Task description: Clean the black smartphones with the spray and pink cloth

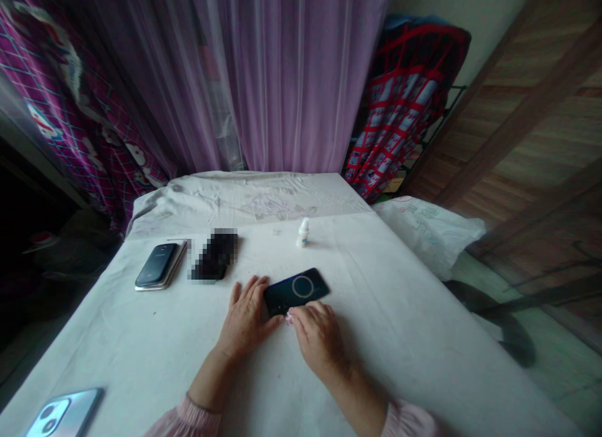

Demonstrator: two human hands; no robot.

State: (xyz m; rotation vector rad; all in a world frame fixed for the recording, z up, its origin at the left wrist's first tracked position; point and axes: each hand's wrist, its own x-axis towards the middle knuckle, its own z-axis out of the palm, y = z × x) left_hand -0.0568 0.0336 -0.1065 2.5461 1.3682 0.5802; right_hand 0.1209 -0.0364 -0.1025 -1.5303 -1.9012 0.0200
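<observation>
Now | left hand (pixel 244 321) flat, released, touching ring-marked phone (pixel 297 290) | right hand (pixel 317 336) fingertips on it, grip unclear

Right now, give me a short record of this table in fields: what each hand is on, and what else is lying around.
Surface: table covered with a white cloth
Left hand: flat, fingers spread, against the left end of the dark phone
Right hand: fingers curled at the dark phone's near edge; grip unclear
Beyond the phone: small white bottle, upright
Far left: stacked phones, dark one on top
Near left corner: light blue phone, camera side up
Backdrop: purple curtain
</observation>
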